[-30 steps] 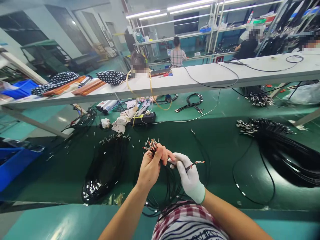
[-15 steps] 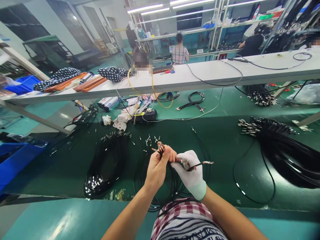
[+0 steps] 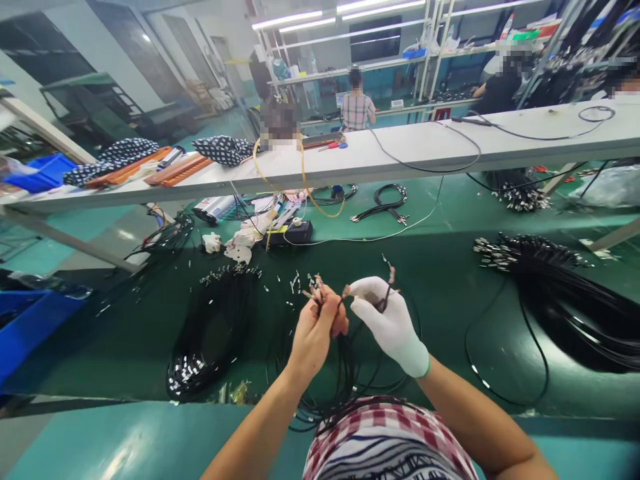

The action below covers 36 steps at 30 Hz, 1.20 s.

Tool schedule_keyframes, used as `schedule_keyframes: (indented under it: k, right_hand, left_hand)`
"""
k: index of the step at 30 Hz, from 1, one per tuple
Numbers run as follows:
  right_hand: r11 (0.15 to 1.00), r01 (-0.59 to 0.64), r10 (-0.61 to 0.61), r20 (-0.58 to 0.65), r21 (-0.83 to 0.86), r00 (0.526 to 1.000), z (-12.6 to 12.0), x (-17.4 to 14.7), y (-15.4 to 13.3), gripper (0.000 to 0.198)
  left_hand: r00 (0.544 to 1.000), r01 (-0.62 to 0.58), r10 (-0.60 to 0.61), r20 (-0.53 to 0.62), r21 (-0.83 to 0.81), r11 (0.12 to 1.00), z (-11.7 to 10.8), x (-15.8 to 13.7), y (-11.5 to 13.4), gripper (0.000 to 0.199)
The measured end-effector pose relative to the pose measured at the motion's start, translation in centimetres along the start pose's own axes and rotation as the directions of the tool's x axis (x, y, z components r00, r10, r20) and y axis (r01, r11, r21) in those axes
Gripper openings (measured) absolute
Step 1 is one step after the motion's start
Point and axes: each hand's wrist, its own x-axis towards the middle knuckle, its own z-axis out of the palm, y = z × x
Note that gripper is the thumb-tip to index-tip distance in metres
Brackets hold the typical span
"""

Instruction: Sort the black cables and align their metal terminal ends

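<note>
Bare, my left hand (image 3: 317,333) is closed round a bunch of black cables, whose stripped, orange-tipped ends (image 3: 315,287) stick up above the fingers. My right hand (image 3: 393,327) wears a white glove and is just to the right. Its thumb and forefinger meet at the tip of a cable end (image 3: 346,291) that reaches across from the left hand. Another cable end (image 3: 391,275) pokes up between the gloved fingers. Below the hands, black cables (image 3: 345,363) hang in loops down to my lap. Small metal terminals (image 3: 295,283) lie scattered behind the left hand.
A coiled black cable bundle (image 3: 213,333) lies left on the green table (image 3: 440,293); a larger bundle (image 3: 560,293) lies right. A white shelf (image 3: 400,150) spans the table. A black box (image 3: 295,233) and blue bin (image 3: 35,327) are further off. Other people sit beyond.
My right hand has shifted slightly up and right, opening a small gap from the left hand. The cable end between its fingers now points upward instead of rightward. My left hand stays nearly in place.
</note>
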Motion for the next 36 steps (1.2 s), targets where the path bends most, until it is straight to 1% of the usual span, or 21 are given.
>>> schedule_keyframes:
  k: [1,2,4,5,6,8,10,12,14,15,16,18,19,21,23,24,26,28,31,33,36]
  right_hand:
    - [0.999,-0.044,0.044,0.053,0.003,0.998,-0.2,0.1,0.3,0.014]
    - [0.997,-0.072,0.075,0.107,-0.031,0.991,-0.4,0.1,0.6,0.018]
    - [0.977,-0.065,0.110,0.222,-0.202,0.969,-0.8,0.1,1.0,0.027]
    - [0.952,-0.041,0.126,0.267,-0.302,0.955,-0.8,0.0,1.0,0.030]
    - [0.919,-0.015,0.141,0.294,-0.394,0.945,-0.8,0.0,1.0,0.031]
    - [0.851,0.013,0.171,0.301,-0.525,0.938,-0.6,0.0,0.8,0.030]
    - [0.814,-0.007,0.210,0.283,-0.581,0.936,-0.6,-0.1,0.6,0.026]
    - [0.853,-0.072,0.268,0.316,-0.516,0.910,-0.8,-0.2,0.5,0.019]
    - [0.926,-0.175,0.306,0.392,-0.336,0.867,-1.4,-0.4,0.7,0.015]
    - [0.949,-0.224,0.302,0.428,-0.223,0.852,-1.8,-0.5,0.9,0.017]
    - [0.958,-0.257,0.287,0.441,-0.127,0.850,-2.1,-0.5,1.0,0.020]
    - [0.966,-0.256,0.247,0.393,-0.031,0.886,-2.5,-0.5,1.1,0.029]
    - [0.974,-0.226,0.223,0.343,-0.032,0.912,-2.6,-0.5,1.0,0.032]
    - [0.983,-0.150,0.173,0.247,-0.108,0.954,-2.5,-0.5,0.6,0.032]
    - [0.978,-0.107,0.148,0.240,-0.179,0.959,-2.1,-0.5,0.1,0.033]
    - [0.976,-0.109,0.156,0.260,-0.188,0.953,-1.9,-0.6,-0.2,0.036]
    - [0.975,-0.158,0.197,0.285,-0.153,0.938,-1.4,-0.8,-0.3,0.037]
    - [0.973,-0.200,0.222,0.230,-0.114,0.948,-1.1,-1.0,-0.3,0.032]
    - [0.974,-0.161,0.179,0.110,-0.158,0.978,-0.6,-0.8,-0.2,0.018]
    - [0.969,-0.126,0.143,0.064,-0.214,0.988,-0.1,-0.5,-0.3,0.015]
    - [0.974,-0.123,0.129,0.019,-0.191,0.991,0.8,0.1,-0.3,0.016]
  left_hand:
    - [0.999,-0.017,0.016,-0.033,-0.035,0.999,-0.3,0.1,0.0,0.030]
    - [0.998,-0.037,0.034,-0.059,-0.047,0.998,-0.5,0.2,0.1,0.026]
    - [0.998,-0.043,0.044,-0.054,0.007,0.999,-0.8,0.3,0.6,0.023]
    - [0.999,-0.027,0.030,-0.034,0.070,0.997,-0.8,0.3,0.8,0.027]
    - [1.000,-0.005,0.008,-0.018,0.144,0.990,-0.7,0.3,1.1,0.032]
    - [0.999,0.040,-0.039,-0.009,0.269,0.962,-0.4,0.3,1.5,0.032]
    - [0.998,0.064,-0.061,-0.022,0.311,0.948,-0.1,0.3,1.6,0.028]
    - [0.997,0.074,-0.067,-0.034,0.293,0.953,-0.2,0.4,1.3,0.028]
    - [0.996,0.082,-0.069,-0.058,0.265,0.961,-0.6,0.5,1.0,0.029]
    - [0.995,0.087,-0.071,-0.071,0.254,0.963,-0.8,0.5,0.9,0.029]
    - [0.994,0.090,-0.072,-0.079,0.250,0.964,-1.0,0.5,0.8,0.029]
    - [0.995,0.089,-0.072,-0.072,0.262,0.961,-1.2,0.5,0.8,0.028]
    - [0.996,0.085,-0.070,-0.062,0.274,0.958,-1.2,0.5,0.8,0.028]
    - [0.997,0.070,-0.058,-0.050,0.293,0.954,-0.9,0.5,0.9,0.026]
    - [0.997,0.065,-0.050,-0.057,0.301,0.951,-0.6,0.5,0.9,0.026]
    - [0.997,0.066,-0.049,-0.065,0.296,0.953,-0.5,0.6,0.8,0.025]
    - [0.997,0.066,-0.051,-0.064,0.252,0.965,-0.5,0.6,0.6,0.023]
    - [0.998,0.057,-0.055,-0.017,0.140,0.989,-0.6,0.5,0.5,0.026]
    - [0.994,0.081,-0.077,0.083,-0.049,0.995,-0.8,0.5,0.3,0.030]
    - [0.989,0.120,-0.110,0.102,-0.095,0.988,-0.7,0.4,0.2,0.032]
    - [0.979,0.168,-0.158,0.130,-0.074,0.983,-0.6,0.4,0.0,0.035]
